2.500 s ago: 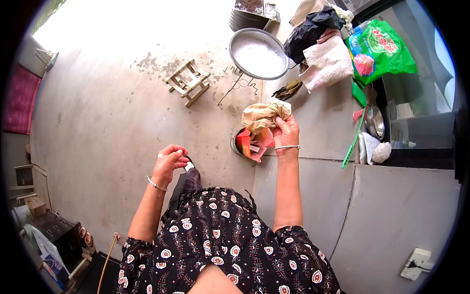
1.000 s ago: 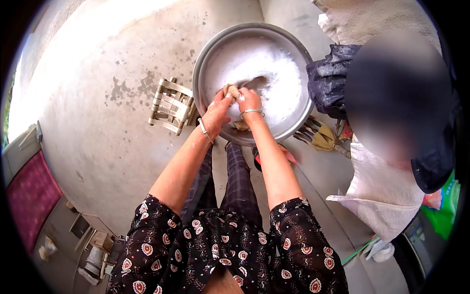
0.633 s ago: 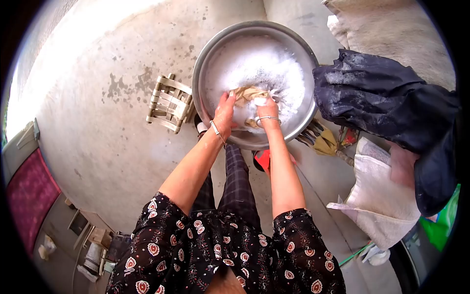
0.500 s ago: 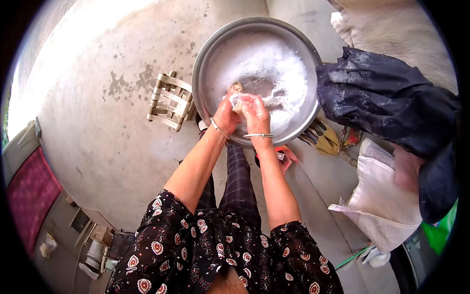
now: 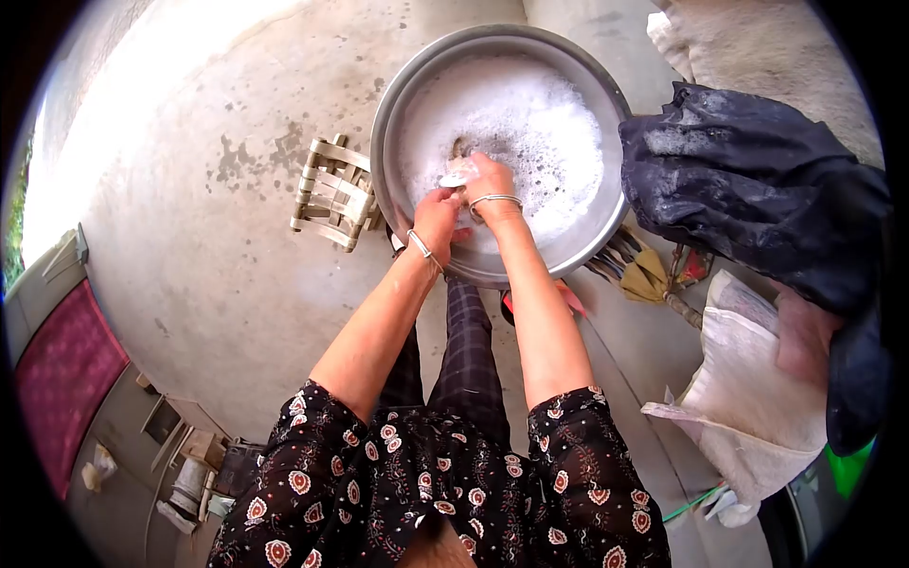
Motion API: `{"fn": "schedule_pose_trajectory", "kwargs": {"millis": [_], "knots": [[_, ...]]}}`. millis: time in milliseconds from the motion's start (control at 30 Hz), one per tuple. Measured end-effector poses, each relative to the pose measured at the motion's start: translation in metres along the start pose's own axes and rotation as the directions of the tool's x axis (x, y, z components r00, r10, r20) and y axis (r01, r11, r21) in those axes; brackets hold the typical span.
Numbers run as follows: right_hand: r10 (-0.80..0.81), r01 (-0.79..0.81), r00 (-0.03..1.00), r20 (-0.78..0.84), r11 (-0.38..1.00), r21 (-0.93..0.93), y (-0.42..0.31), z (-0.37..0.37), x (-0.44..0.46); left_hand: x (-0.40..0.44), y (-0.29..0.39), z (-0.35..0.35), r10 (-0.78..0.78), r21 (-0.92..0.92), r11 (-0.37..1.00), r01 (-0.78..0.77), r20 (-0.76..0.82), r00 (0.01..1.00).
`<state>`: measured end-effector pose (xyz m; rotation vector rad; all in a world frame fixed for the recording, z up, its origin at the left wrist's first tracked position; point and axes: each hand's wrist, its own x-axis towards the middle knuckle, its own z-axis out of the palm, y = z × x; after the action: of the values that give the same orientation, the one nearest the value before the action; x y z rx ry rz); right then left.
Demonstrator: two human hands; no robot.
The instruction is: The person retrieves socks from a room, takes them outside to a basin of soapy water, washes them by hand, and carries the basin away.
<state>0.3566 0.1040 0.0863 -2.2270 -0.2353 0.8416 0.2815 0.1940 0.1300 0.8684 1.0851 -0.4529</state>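
Observation:
A wide grey metal basin [image 5: 383,123] holds water covered with white suds [image 5: 554,128]. Over its near left part, my left hand [image 5: 438,220] and my right hand [image 5: 490,180] are together on a tan cloth [image 5: 458,149], with white foam between them. Only a small bit of the cloth shows; the rest is hidden by fingers and suds. Both hands are closed on it, the right one slightly farther forward. A bracelet circles each wrist.
Left of the basin stands a small woven stool [image 5: 333,194]. Dark wet clothing [image 5: 748,170] hangs at the right, above pale cloths [image 5: 748,398]. A brush-like bundle with a tan wrap [image 5: 645,276] lies near the basin's right edge. Red material [image 5: 572,297] shows below the basin.
From beside a small bin, my hands have come to the basin with the tan cloth, now mostly bunched out of sight. My left hand has joined my right on it.

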Motion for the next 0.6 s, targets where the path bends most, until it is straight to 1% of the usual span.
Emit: {"fn": "schedule_pose_trajectory", "kwargs": {"millis": [33,67,100,133,167,200,267,300,333,367,400,467,500,533,600], "knots": [[0.068,-0.049,0.997,-0.032,0.914,0.402,-0.013,-0.010,-0.009,0.005,-0.003,-0.001,-0.042,-0.031,0.999,0.041,-0.049,0.998],[0.140,-0.072,0.990,-0.032,0.675,0.735,-0.031,-0.022,-0.020,0.006,-0.003,-0.001,-0.062,-0.144,0.988,0.063,0.012,0.998],[0.105,0.002,0.992,-0.067,0.526,0.851,-0.052,-0.034,-0.038,0.006,-0.004,0.000,-0.078,-0.253,0.963,0.095,0.077,0.994],[0.093,0.070,0.987,-0.134,0.503,0.861,-0.058,-0.033,-0.050,0.006,-0.005,0.002,-0.089,-0.355,0.925,0.136,0.146,0.985],[0.078,0.143,0.976,-0.204,0.479,0.866,-0.064,-0.030,-0.058,0.000,-0.005,0.006,0.092,-0.606,0.782,0.145,0.343,0.935],[0.063,0.217,0.960,-0.273,0.452,0.865,-0.070,-0.026,-0.067,0.000,-0.002,0.010,0.144,-0.670,0.717,0.194,0.414,0.899],[0.023,0.216,0.945,-0.327,0.709,0.672,-0.079,-0.019,-0.091,-0.006,0.009,0.016,0.262,-0.761,0.573,0.304,0.522,0.812],[0.038,0.120,0.961,-0.275,0.837,0.535,-0.073,-0.013,-0.099,-0.016,0.015,0.022,0.289,-0.746,0.635,0.200,0.469,0.834],[-0.067,0.194,0.926,-0.373,0.929,0.315,-0.078,-0.012,-0.102,-0.015,0.017,0.024,0.279,-0.735,0.654,0.179,0.455,0.845],[-0.216,0.278,0.869,-0.445,0.958,0.077,-0.073,-0.010,-0.095,-0.013,0.012,0.022,0.302,-0.747,0.624,0.229,0.502,0.811],[-0.369,0.330,0.798,-0.477,0.929,-0.168,-0.066,-0.012,-0.085,-0.013,0.007,0.020,0.323,-0.752,0.595,0.282,0.545,0.773],[-0.479,0.328,0.717,-0.506,0.873,-0.361,-0.057,-0.029,-0.057,-0.026,0.003,0.025,0.278,-0.723,0.672,0.163,0.450,0.849],[-0.448,0.307,0.724,-0.525,0.890,-0.337,-0.058,-0.035,-0.053,-0.031,0.005,0.026,0.333,-0.707,0.701,0.095,0.442,0.833],[-0.420,0.365,0.723,-0.549,0.906,-0.212,-0.058,-0.033,-0.054,-0.034,0.008,0.027,0.310,-0.718,0.685,0.123,0.441,0.842],[-0.357,0.468,0.730,-0.583,0.883,0.046,-0.062,-0.022,-0.060,-0.038,0.017,0.027,0.266,-0.742,0.647,0.176,0.437,0.859]]}}
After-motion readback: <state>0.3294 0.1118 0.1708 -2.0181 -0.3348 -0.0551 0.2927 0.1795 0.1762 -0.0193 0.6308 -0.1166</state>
